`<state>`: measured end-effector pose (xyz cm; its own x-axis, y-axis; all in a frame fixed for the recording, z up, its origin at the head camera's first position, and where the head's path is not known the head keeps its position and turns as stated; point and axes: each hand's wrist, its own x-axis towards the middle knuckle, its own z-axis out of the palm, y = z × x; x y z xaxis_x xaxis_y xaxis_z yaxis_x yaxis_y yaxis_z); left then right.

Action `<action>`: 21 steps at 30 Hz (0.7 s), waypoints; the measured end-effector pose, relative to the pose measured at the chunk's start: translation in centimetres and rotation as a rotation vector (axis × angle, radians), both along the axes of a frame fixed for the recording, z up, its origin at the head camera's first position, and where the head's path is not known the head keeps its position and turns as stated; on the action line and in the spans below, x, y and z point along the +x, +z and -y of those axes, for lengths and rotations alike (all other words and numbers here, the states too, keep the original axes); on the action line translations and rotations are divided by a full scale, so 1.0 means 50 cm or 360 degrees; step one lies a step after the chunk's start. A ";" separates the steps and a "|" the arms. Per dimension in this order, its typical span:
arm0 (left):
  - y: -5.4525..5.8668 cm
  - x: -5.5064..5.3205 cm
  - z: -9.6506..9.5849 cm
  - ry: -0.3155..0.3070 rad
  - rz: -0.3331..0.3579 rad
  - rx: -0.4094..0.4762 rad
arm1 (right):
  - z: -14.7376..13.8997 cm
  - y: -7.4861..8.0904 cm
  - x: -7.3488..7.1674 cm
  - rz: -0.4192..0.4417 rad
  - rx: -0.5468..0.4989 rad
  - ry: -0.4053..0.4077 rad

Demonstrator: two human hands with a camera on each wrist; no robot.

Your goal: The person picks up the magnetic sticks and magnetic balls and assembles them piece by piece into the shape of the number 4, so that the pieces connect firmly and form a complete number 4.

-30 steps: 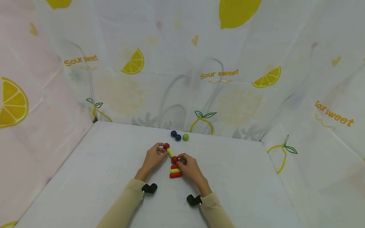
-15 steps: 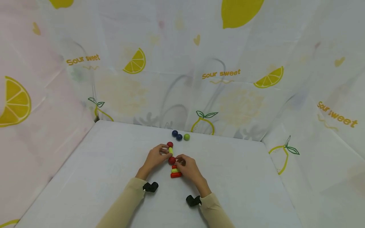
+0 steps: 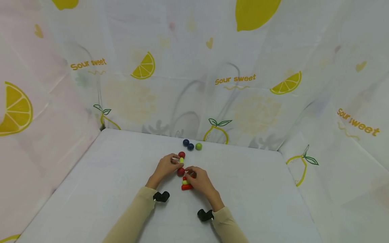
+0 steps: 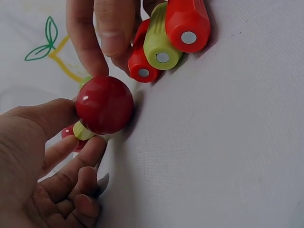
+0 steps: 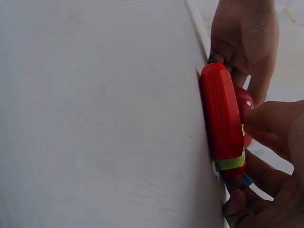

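Note:
My left hand [image 3: 165,166] pinches a short yellow-green rod [image 3: 181,160] with a red ball at each end. The far red ball [image 3: 181,154] sits by its fingertips; in the left wrist view, its thumb lies against the near red ball [image 4: 104,105]. My right hand [image 3: 199,177] is beside that near ball, and one fingertip touches its top. Under that hand lie three rods side by side: a red rod [image 4: 187,23], a yellow-green rod [image 4: 161,42] and another red rod [image 4: 142,69]. Whether the right fingers grip anything, I cannot tell.
Two dark blue balls [image 3: 188,144] and a green ball [image 3: 199,146] rest near the back of the white table [image 3: 252,195]. Lemon-printed cloth walls [image 3: 194,94] enclose the table's back and sides.
The ball-and-rod chain has swung from a slant to nearly straight away from me. Its near ball has shifted left, out from between the right fingertips. Both hands stay close to it.

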<state>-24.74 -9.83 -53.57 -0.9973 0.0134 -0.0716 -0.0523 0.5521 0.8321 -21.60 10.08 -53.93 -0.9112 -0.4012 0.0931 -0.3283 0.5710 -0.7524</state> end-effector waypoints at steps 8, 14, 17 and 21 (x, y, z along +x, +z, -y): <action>-0.012 -0.009 0.009 0.0001 0.0039 0.0050 | -0.016 0.007 0.002 0.0057 -0.0039 -0.0070; -0.016 -0.012 0.020 -0.0030 0.0046 0.0076 | -0.037 0.012 0.008 0.0056 -0.0082 -0.0124; -0.018 -0.013 0.026 -0.0047 0.0063 0.0103 | -0.047 0.012 0.012 0.0072 -0.0070 -0.0148; -0.022 -0.017 0.033 -0.0074 0.0085 0.0131 | -0.057 0.009 0.017 0.0091 -0.0021 -0.0139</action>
<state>-25.57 -11.49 -54.69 -0.9903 0.0674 -0.1216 -0.0740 0.4850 0.8714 -20.77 12.96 -53.47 -0.9466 -0.3192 0.0446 -0.2340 0.5856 -0.7761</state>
